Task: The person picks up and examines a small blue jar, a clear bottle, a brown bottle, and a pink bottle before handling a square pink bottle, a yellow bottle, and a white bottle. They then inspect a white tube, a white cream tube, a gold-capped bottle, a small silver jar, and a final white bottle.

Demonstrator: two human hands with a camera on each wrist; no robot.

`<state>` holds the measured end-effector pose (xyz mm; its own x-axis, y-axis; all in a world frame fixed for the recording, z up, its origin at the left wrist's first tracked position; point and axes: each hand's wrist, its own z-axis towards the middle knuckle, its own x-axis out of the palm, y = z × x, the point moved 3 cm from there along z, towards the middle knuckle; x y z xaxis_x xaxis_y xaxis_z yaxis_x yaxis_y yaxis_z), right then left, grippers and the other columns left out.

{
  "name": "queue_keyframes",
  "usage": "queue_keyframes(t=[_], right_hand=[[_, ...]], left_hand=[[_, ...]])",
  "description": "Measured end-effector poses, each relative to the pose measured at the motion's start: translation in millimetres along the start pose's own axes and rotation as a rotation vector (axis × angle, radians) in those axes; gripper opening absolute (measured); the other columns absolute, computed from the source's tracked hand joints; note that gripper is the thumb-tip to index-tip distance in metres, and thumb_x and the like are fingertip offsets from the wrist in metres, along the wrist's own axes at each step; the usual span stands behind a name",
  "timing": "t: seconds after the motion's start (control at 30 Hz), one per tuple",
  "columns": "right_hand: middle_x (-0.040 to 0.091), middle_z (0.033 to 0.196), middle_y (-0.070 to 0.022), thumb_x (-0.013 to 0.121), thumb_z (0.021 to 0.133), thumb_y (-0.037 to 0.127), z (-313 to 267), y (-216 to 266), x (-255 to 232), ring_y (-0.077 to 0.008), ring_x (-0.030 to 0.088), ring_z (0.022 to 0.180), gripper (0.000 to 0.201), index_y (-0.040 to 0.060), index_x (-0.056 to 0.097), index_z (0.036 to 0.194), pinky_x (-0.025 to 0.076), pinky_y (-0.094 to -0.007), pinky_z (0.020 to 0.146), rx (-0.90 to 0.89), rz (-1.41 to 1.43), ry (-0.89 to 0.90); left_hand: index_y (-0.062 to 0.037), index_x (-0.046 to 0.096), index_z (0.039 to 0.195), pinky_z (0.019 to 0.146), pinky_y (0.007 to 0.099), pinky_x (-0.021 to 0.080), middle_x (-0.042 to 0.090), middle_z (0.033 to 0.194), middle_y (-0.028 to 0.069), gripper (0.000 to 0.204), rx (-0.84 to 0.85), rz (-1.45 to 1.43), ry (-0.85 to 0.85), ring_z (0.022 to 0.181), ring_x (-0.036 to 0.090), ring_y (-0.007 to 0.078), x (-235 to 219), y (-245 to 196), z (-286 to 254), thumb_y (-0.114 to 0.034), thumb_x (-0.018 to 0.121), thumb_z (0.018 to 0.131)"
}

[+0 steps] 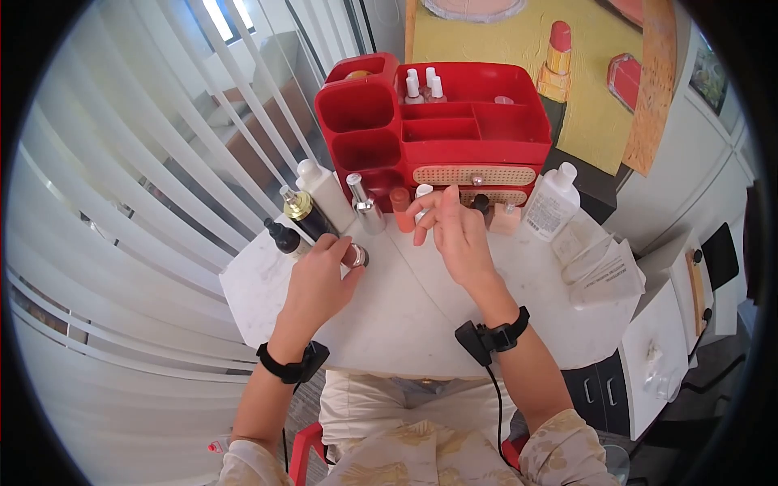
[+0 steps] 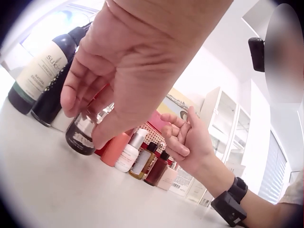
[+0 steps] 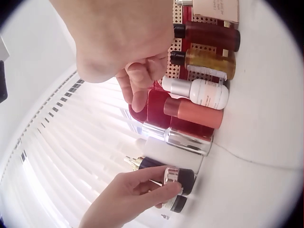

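The left hand (image 1: 320,275) pinched a small dark bottle (image 1: 354,256) standing upright on the counter (image 1: 405,308); the right hand (image 1: 454,227) hovered nearby, fingers loosely apart, holding nothing.

Count on the bench (image 1: 405,316):
- Red organiser (image 1: 486,121): 1, at back edge.
- Small white-capped bottles (image 1: 425,87) in its top tray: 3.
- Bottles standing in a row before it: about 10, some hidden by hands.
- White bottle (image 1: 553,202) toward right edge: 1.
- Paper leaflets (image 1: 604,271), right edge: about 2.
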<state>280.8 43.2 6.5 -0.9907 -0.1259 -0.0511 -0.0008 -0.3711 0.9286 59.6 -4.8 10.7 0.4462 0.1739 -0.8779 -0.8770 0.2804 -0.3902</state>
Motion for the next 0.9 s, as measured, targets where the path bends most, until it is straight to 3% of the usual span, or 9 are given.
queue_keyframes(t=[0.17,0.37,0.47,0.57,0.67,0.7,0.8,0.9], right_hand=[[0.063,0.066,-0.0049,0.025,0.113,0.047,0,1,-3,-0.0134,0.057,0.071,0.068,0.0000,0.069,0.091,0.046,-0.0306,0.071,0.024,0.022,0.008],[0.063,0.065,-0.0051,0.026,0.113,0.048,-1,3,-1,-0.0140,0.060,0.073,0.070,-0.0004,0.069,0.086,0.048,-0.0309,0.074,-0.014,0.016,-0.012],[0.062,0.064,-0.0053,0.028,0.113,0.047,-1,0,-2,-0.0137,0.061,0.069,0.068,-0.0011,0.068,0.085,0.048,-0.0305,0.072,-0.002,0.017,-0.004],[0.061,0.062,-0.0042,0.038,0.112,0.041,-1,-2,-5,-0.0108,0.058,0.062,0.058,-0.0009,0.067,0.084,0.047,-0.0281,0.063,-0.020,0.038,-0.028],[0.059,0.061,-0.0022,0.049,0.110,0.032,1,0,-3,-0.0064,0.053,0.056,0.044,0.0000,0.065,0.084,0.042,-0.0250,0.054,-0.111,0.079,-0.148],[0.059,0.061,-0.0015,0.052,0.109,0.029,2,0,-2,-0.0049,0.052,0.054,0.040,0.0003,0.064,0.083,0.040,-0.0239,0.051,-0.153,0.095,-0.200],[0.058,0.061,0.0004,0.056,0.108,0.024,3,-5,-5,-0.0027,0.050,0.054,0.034,0.0010,0.063,0.083,0.038,-0.0232,0.050,-0.133,0.145,-0.200],[0.058,0.062,0.0016,0.055,0.108,0.024,1,-1,-7,-0.0029,0.049,0.054,0.035,0.0020,0.063,0.083,0.039,-0.0239,0.050,-0.113,0.073,-0.181]], left_hand=[[0.0002,0.068,0.118,0.076,0.0408,0.055,0.069,0.101,0.0116,0.042,-0.026,0.069,0.019,0.087,0.070,0.0337,15,5,16,-0.010,0.079,0.079],[-0.0007,0.066,0.121,0.078,0.0421,0.055,0.069,0.103,0.0144,0.046,-0.098,0.110,-0.014,0.092,0.069,0.0346,24,8,20,-0.009,0.079,0.078],[-0.0010,0.066,0.122,0.072,0.0395,0.055,0.070,0.109,0.0150,0.045,-0.026,0.147,-0.125,0.082,0.070,0.0318,21,4,14,-0.012,0.079,0.081],[-0.0002,0.068,0.118,0.063,0.0344,0.053,0.072,0.102,0.0149,0.033,0.016,0.025,-0.284,0.069,0.070,0.0247,12,-8,12,-0.013,0.076,0.088],[0.0004,0.071,0.112,0.057,0.0294,0.050,0.071,0.083,0.0125,0.020,0.066,-0.185,-0.318,0.060,0.067,0.0172,6,-32,12,-0.011,0.070,0.095],[0.0006,0.071,0.103,0.056,0.0279,0.049,0.066,0.067,0.0100,0.011,0.093,-0.274,-0.332,0.059,0.065,0.0149,4,-45,14,-0.007,0.066,0.098],[-0.0047,0.069,0.098,0.055,0.0374,0.050,0.067,0.070,0.0138,0.009,0.113,-0.294,-0.275,0.060,0.067,0.0322,3,-64,23,-0.014,0.070,0.096],[-0.0043,0.065,0.091,0.052,0.0378,0.049,0.066,0.068,0.0143,0.012,0.220,-0.276,-0.285,0.058,0.066,0.0324,-14,-91,43,-0.014,0.069,0.097]])
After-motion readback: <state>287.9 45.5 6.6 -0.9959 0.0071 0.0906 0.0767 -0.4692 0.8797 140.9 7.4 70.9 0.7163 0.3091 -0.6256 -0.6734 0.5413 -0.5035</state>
